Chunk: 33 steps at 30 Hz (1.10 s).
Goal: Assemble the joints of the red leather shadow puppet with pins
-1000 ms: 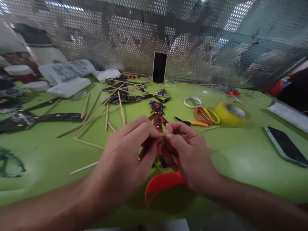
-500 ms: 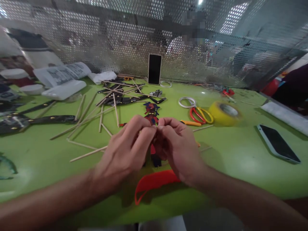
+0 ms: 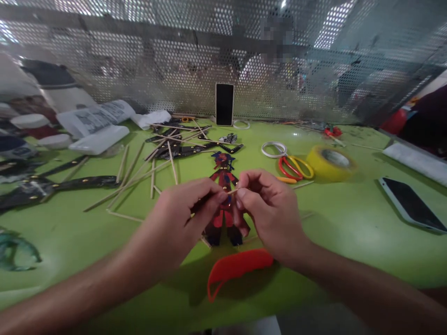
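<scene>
My left hand [image 3: 195, 209] and my right hand [image 3: 270, 207] face each other in pinches over the middle of the table. Between their fingertips runs a short, thin, pale stick [image 3: 232, 191], one end in each pinch. Right beneath lies a flat jointed puppet figure [image 3: 223, 218] in red, blue and black with small brass fasteners; my fingers partly cover its arms and middle. Nearer to me, below the figure, rests a bright red curved piece [image 3: 240, 265] with a thin loop at its left end.
Wooden sticks [image 3: 131, 160] and black jointed pieces [image 3: 181, 149] lie in a heap behind my left hand. To the right are red-and-yellow-handled scissors [image 3: 295, 167], yellow tape [image 3: 328, 163], a white ring [image 3: 274, 149] and a phone [image 3: 412, 204]. Another phone [image 3: 224, 104] stands against the perforated metal screen [image 3: 146, 70].
My hands have drawn slightly apart, so the short stick between them and more of the figure now show. The camera view has shifted a little.
</scene>
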Tool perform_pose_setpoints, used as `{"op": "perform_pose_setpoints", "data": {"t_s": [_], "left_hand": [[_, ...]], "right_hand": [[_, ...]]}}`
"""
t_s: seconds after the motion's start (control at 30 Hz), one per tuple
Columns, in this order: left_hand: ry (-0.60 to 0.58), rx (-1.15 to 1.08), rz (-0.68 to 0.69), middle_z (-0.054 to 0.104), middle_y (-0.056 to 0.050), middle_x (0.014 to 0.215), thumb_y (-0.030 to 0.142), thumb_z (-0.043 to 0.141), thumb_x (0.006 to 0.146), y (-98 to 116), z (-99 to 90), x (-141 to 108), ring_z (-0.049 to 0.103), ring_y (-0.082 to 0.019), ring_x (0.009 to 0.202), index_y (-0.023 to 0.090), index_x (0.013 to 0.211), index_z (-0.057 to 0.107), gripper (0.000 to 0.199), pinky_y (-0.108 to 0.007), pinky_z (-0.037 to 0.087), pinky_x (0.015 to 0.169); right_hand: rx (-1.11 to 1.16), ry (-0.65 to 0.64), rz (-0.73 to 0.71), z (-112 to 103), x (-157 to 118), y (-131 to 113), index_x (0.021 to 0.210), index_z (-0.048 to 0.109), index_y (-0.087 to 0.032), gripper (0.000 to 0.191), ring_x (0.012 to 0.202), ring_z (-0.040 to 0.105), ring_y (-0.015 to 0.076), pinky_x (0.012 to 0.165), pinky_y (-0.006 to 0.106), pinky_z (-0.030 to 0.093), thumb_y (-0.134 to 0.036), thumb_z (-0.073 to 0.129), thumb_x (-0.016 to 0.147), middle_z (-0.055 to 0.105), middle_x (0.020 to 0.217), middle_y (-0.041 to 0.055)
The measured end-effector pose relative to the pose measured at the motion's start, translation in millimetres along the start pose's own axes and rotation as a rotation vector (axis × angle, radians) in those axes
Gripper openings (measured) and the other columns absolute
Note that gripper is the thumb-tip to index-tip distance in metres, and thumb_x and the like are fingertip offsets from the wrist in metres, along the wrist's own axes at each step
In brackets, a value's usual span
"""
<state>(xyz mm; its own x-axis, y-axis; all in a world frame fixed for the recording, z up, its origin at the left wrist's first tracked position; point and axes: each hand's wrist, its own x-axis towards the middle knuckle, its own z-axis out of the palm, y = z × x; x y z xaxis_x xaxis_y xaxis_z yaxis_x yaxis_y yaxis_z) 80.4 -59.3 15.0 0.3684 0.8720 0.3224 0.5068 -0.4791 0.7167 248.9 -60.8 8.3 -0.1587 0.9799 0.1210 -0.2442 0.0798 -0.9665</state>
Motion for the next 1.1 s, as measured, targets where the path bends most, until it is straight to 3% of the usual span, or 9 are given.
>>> {"op": "perform_pose_setpoints", "data": {"t_s": [0.17, 0.4, 0.8, 0.93, 1.1], "left_hand": [[-0.038, -0.173, -0.097, 0.065, 0.004, 0.061, 0.028, 0.053, 0.097, 2, -0.1, 1, 0.052, -0.008, 0.055, 0.019, 0.074, 0.068, 0.030, -0.019, 0.039, 0.052], [0.029, -0.139, -0.082, 0.065, 0.003, 0.064, 0.027, 0.056, 0.095, 0, 2.7, 0, 0.053, -0.009, 0.057, 0.018, 0.080, 0.070, 0.022, -0.019, 0.041, 0.053], [0.292, 0.475, 0.518, 0.069, -0.009, 0.086, 0.010, 0.054, 0.098, -8, 6.2, -6, 0.062, -0.017, 0.074, 0.010, 0.088, 0.067, 0.016, -0.031, 0.048, 0.064], [0.315, 0.634, 0.617, 0.069, -0.011, 0.086, 0.007, 0.060, 0.093, -10, 10.4, -8, 0.061, -0.021, 0.075, 0.008, 0.088, 0.066, 0.008, -0.034, 0.051, 0.066], [0.319, 0.653, 0.636, 0.069, -0.012, 0.085, 0.004, 0.060, 0.092, -11, 12.3, -5, 0.061, -0.022, 0.075, 0.006, 0.090, 0.066, 0.006, -0.037, 0.052, 0.068]], "right_hand": [[-0.021, -0.002, 0.003, 1, -1, 1, 0.078, 0.054, -0.020, 0.011, 0.039, 0.051, 0.0064, 0.035, 0.016, 0.043, -0.015, 0.057, 0.087, 0.056, 0.053, -0.0091], [-0.007, 0.008, -0.008, 1, 1, 2, 0.077, 0.054, -0.020, 0.011, 0.039, 0.051, 0.0070, 0.034, 0.016, 0.042, -0.013, 0.057, 0.085, 0.055, 0.054, -0.0092], [0.086, 0.053, 0.084, 3, -3, 5, 0.075, 0.055, -0.021, 0.014, 0.040, 0.048, 0.0061, 0.035, 0.016, 0.041, -0.015, 0.062, 0.085, 0.049, 0.054, -0.0092], [0.152, 0.076, 0.154, 5, -4, 4, 0.076, 0.055, -0.021, 0.013, 0.039, 0.046, 0.0063, 0.035, 0.016, 0.039, -0.015, 0.061, 0.085, 0.047, 0.051, -0.0101], [0.163, 0.085, 0.161, 5, -1, 3, 0.076, 0.055, -0.021, 0.013, 0.040, 0.048, 0.0075, 0.036, 0.017, 0.042, -0.018, 0.065, 0.083, 0.053, 0.053, -0.0086]]}}
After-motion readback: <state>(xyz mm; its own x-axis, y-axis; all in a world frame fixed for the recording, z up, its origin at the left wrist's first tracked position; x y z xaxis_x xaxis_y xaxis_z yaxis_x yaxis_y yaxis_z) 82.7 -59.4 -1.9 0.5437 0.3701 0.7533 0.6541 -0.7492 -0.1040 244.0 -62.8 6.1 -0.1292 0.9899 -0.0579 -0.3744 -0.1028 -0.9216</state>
